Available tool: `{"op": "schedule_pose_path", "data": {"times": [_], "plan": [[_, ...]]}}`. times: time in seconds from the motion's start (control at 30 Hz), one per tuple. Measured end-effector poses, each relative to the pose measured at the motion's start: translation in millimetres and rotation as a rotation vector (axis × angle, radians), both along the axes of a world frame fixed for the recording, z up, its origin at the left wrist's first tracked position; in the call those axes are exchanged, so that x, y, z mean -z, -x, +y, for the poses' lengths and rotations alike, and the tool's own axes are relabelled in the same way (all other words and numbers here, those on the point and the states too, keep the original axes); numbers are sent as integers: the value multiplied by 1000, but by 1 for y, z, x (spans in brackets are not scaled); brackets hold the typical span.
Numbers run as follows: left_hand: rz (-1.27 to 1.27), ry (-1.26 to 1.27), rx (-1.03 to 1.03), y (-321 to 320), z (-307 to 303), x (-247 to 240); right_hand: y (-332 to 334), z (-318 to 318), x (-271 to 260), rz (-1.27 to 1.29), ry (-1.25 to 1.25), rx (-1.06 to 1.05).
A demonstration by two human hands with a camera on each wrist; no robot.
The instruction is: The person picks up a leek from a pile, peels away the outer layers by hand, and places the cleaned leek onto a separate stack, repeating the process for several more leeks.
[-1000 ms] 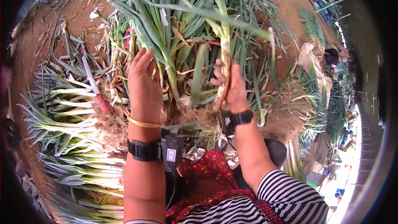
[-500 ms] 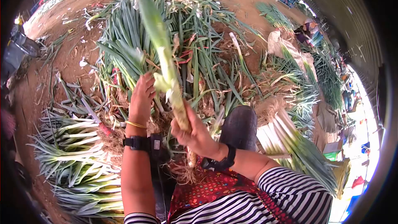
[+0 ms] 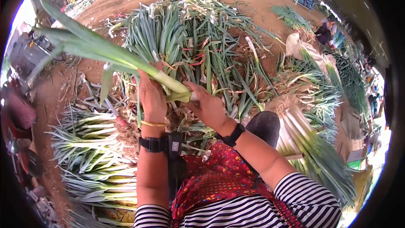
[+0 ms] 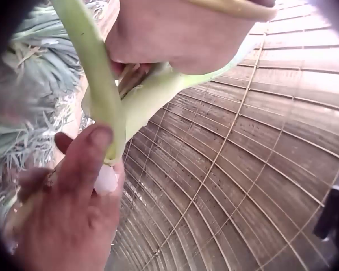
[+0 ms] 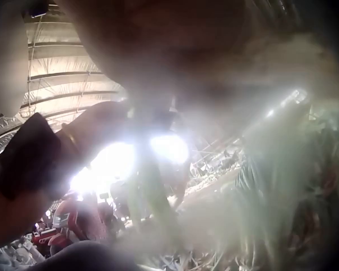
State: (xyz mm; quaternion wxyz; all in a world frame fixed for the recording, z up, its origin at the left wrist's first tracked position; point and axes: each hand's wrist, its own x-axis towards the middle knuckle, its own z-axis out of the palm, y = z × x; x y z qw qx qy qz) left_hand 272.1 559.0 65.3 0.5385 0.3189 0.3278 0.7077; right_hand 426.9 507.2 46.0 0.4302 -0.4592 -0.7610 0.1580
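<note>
A big green onion lies slantwise between both hands, its green leaves reaching up to the left in the head view. My left hand grips its stalk below the leaves. At the lower end my right hand pinches the pale shank, and a green outer layer stands apart from the stalk there. The left wrist view shows the right thumb pressed on that layer, with a white bit of shank just beneath. The right wrist view is blurred and glary. The root end is hidden behind the right hand.
Untrimmed green onions are heaped on the soil ahead. Cleaned ones lie in rows at left, beside a knife with a red handle. A bundle with white shanks lies right of the knee.
The green onion has swung from upright to slanting left. My left hand has closed round its stalk, and the right has shifted up along the shank. The head view has tilted upward.
</note>
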Motion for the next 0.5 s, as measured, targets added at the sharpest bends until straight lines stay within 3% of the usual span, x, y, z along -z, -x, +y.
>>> {"op": "schedule_pose_path", "data": {"times": [0.03, 0.2, 0.27, 0.33, 0.5], "plan": [[-159, 3, 91, -7, -4, 2, -3, 1, -5, -57, -50, 63], [-65, -11, 80, -26, -19, 0, -20, 6, -2, -149, -85, 131], [-181, 38, 95, -34, -22, -4, -33, 16, 13, -82, -437, 40], [-231, 35, 128, -37, -12, 3, -41, 19, 20, -57, -562, -4], [-90, 101, -43, -21, 21, 10, -45, -2, 33, 31, -527, -120]]}}
